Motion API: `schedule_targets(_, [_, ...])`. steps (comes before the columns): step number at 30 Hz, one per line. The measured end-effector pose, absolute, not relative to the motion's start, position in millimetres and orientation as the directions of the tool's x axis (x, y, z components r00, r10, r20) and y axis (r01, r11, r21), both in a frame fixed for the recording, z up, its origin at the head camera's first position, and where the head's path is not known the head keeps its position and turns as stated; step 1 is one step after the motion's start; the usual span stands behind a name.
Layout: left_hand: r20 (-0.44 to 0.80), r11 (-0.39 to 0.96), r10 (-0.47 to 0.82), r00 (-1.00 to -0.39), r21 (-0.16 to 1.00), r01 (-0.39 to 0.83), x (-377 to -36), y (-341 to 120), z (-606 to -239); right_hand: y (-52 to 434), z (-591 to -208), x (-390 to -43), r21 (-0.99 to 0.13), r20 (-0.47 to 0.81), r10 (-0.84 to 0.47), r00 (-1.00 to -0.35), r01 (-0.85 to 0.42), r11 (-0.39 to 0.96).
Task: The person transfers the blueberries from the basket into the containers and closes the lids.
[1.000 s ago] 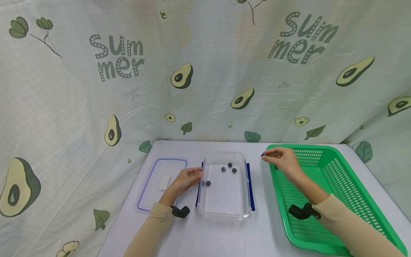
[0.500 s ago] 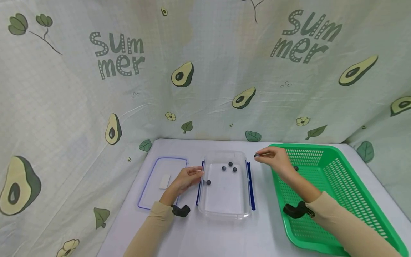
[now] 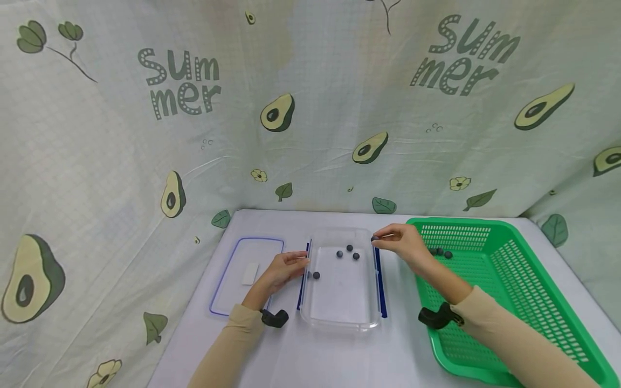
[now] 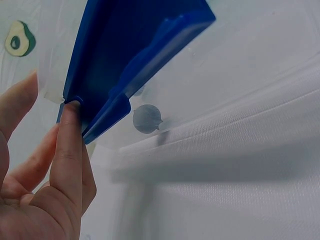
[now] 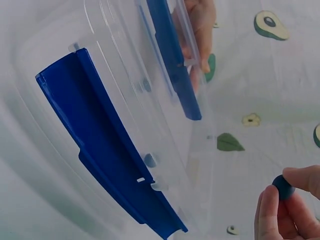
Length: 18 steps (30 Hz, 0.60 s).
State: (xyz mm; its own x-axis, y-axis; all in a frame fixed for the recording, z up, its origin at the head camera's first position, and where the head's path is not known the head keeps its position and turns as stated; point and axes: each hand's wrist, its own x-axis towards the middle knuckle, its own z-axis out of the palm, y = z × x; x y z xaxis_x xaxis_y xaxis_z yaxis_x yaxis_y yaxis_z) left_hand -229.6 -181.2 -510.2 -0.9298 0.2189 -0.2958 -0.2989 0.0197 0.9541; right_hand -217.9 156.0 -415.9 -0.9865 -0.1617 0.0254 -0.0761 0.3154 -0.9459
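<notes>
A clear plastic box [image 3: 339, 318] with blue side clips stands on the white table, with several dark blueberries [image 3: 349, 252] lying inside. My right hand [image 3: 400, 243] pinches one blueberry [image 3: 374, 238] [image 5: 283, 186] between thumb and fingertips, just above the box's right rim. My left hand [image 3: 283, 268] rests with straight fingers against the box's left blue clip [image 4: 115, 70]; a fingertip [image 4: 70, 130] touches the clip's edge. One berry [image 4: 146, 119] shows through the box wall beside that hand.
A green mesh basket [image 3: 514, 280] stands to the right, holding a few blueberries [image 3: 440, 252] near its far left corner. The box's lid [image 3: 246, 275] lies flat to the left. An avocado-print cloth hangs behind and beside the table.
My right hand has carried the blueberry leftward from the basket's far left corner to above the box's right rim. The left hand has stayed on the clip.
</notes>
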Motion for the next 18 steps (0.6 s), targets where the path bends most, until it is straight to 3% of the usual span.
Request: schedule_targets(18, [-0.279,-0.014,0.233,-0.932,0.957,-0.290,-229,-181,-514,133,-437,-218,-0.966,-0.038,-0.266,-0.963,-0.033,0.257])
